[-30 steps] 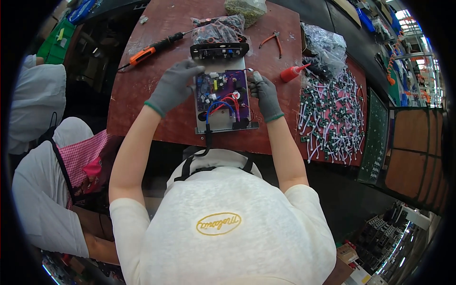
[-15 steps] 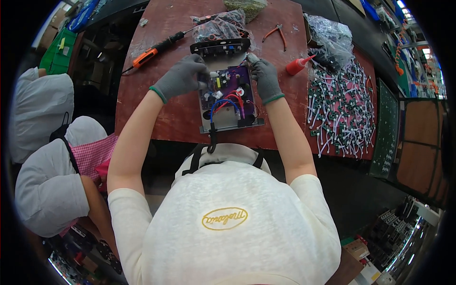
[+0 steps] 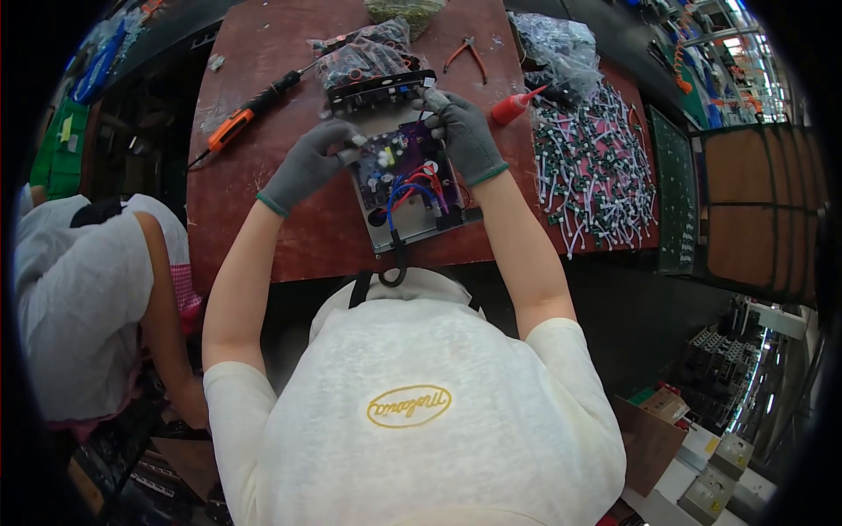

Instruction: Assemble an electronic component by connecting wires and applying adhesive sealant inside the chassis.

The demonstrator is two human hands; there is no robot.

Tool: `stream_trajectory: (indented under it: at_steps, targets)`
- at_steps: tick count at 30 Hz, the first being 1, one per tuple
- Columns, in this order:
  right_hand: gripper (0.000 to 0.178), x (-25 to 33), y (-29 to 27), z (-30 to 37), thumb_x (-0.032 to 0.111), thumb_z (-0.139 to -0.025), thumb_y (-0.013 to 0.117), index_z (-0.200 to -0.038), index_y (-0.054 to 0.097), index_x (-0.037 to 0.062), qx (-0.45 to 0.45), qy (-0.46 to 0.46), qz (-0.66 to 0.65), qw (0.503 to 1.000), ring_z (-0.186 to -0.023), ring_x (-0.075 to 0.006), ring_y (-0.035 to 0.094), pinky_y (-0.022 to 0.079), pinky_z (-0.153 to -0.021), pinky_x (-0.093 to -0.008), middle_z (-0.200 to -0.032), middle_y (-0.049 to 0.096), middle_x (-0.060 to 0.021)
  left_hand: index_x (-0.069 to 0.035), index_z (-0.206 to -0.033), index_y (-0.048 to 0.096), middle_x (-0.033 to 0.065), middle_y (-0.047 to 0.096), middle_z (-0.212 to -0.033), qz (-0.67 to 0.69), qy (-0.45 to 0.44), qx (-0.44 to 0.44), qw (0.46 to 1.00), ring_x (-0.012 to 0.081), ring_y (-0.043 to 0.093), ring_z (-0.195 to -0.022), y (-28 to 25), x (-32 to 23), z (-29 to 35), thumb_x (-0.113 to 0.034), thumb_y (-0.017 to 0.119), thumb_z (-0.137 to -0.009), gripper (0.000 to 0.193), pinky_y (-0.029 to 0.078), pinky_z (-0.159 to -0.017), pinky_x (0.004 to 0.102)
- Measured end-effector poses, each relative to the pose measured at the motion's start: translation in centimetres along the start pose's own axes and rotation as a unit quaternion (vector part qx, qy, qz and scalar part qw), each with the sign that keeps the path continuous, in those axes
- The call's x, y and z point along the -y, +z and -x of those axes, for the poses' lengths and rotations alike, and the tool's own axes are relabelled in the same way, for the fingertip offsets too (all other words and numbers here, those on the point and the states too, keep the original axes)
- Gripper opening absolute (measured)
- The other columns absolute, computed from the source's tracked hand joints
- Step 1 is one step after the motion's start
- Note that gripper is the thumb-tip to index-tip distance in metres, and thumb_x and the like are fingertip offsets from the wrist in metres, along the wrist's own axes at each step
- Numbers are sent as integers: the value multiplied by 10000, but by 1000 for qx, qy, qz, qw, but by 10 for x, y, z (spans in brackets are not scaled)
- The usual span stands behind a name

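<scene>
Metal chassis (image 3: 416,212) lies on the desk (image 3: 303,237), between the two hands; long axis runs away from the person, far end leaning left; black panel (image 3: 381,89) across its far end, black cable (image 3: 401,261) leaving its near end; circuit board (image 3: 399,167) mounted on it, face up.

Left hand (image 3: 307,167) at the chassis's left edge, fingers half-curled, thumb apart; whether it pinches anything, cannot tell; right hand (image 3: 469,140) over the chassis's far right corner, fingertips drawn together on a small white connector (image 3: 429,82).

Orange screwdriver (image 3: 239,124) left of the chassis; red bottle (image 3: 510,110) right of it; pliers (image 3: 470,57) beyond, rightward.
</scene>
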State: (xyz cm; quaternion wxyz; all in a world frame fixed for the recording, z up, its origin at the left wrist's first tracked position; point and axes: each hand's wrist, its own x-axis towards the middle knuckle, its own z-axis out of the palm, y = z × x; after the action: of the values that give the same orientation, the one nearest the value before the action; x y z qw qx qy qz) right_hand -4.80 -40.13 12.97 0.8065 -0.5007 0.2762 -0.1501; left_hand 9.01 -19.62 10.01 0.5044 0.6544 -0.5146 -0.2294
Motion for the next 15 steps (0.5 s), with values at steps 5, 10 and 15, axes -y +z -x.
stream_trajectory:
  at_steps: [5,10,15]
  targets:
    - [123,4,0,-3,179,-902,599,-904,633,61,22,-12,-10,1000,-554,10,428,315,-459,-128,-789,629,-12,-32,-1123,591,25,620,-1106,248,-127,-68,958,127,558,-1010,2,19,5,-88,557,-900,232,409,-934,264]
    - [176,-1,-6,-1,206,-870,652,-782,648,53,-47,-59,101,992,-555,-35,481,365,-476,-195,-676,605,8,-35,-1121,551,46,611,-1085,367,-141,-150,907,113,560,-976,11,34,4,-118,538,-907,229,425,-877,255]
    - [262,-14,-17,-4,299,-832,671,-751,654,50,-147,-220,450,853,-544,-199,589,441,-533,-335,-641,634,-84,-46,-1038,529,70,609,-1029,360,-167,-162,904,137,568,-974,12,15,1,-116,522,-905,151,429,-868,266]
